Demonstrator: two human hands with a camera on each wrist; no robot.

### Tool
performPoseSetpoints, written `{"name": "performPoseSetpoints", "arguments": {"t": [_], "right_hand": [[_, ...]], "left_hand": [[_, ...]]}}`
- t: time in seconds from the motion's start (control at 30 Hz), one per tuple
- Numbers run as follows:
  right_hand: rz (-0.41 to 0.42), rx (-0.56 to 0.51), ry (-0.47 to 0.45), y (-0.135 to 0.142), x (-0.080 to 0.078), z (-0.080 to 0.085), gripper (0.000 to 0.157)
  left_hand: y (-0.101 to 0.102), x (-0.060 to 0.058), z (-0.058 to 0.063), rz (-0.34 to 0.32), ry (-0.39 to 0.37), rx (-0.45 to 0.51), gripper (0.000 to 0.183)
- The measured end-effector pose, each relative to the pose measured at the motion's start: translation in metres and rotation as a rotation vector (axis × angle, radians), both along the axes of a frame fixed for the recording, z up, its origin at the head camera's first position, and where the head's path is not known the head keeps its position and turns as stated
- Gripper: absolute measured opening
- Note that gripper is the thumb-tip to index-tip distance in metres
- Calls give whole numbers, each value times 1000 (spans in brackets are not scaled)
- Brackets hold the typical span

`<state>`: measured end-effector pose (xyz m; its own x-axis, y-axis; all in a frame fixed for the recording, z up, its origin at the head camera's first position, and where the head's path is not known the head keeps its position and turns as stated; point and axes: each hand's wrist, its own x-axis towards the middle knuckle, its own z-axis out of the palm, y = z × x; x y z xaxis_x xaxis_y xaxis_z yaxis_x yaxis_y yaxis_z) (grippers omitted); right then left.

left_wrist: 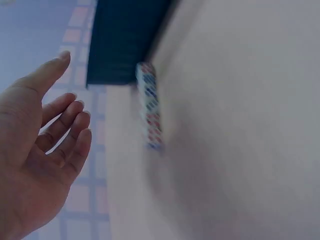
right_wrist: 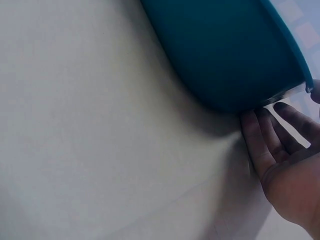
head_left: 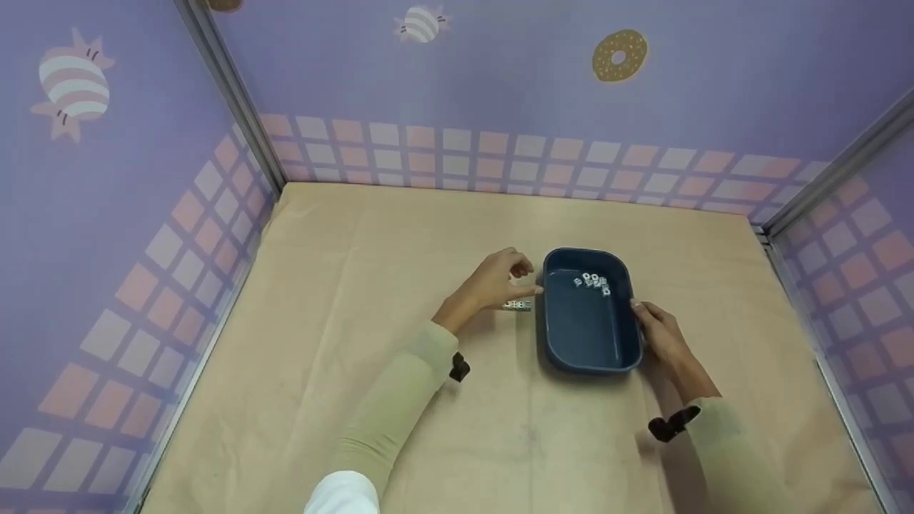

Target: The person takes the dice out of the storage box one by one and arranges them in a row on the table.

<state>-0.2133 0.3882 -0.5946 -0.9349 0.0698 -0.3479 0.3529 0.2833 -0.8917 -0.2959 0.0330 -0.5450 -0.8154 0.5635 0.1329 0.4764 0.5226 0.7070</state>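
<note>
A dark blue rectangular tray (head_left: 582, 325) with rounded corners holds several small white dice (head_left: 594, 280) toward its far end. At its right side my right hand (head_left: 660, 332) grips it, thumb on the rim; in the right wrist view the fingers (right_wrist: 257, 140) sit low against the outer wall. My left hand (head_left: 496, 278) is just beyond the tray's left rim, fingers loosely bent with nothing between them. Below that hand, a straight row of dice (left_wrist: 151, 107) with red and dark spots lies on the table beside the tray, partly covered in the head view.
Beige paper or cloth covers the table (head_left: 343, 285), with light creases. Purple panels with a checked band (head_left: 457, 153) enclose it at the back and both sides, joined by grey metal posts (head_left: 235, 93). Each wrist wears a dark camera mount (head_left: 459, 367).
</note>
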Motion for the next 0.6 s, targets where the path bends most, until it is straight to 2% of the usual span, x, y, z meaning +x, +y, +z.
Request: {"name": "performPoseSetpoints", "arguments": {"t": [0.17, 0.43, 0.6], "right_hand": [[7, 16, 31, 0, 1, 0, 83], [11, 8, 34, 0, 0, -1, 80], [19, -77, 14, -1, 2, 7, 71]], "left_hand": [[37, 2, 12, 13, 75, 63, 47], [93, 7, 9, 91, 98, 40, 54], [119, 7, 4, 112, 87, -5, 56]]}}
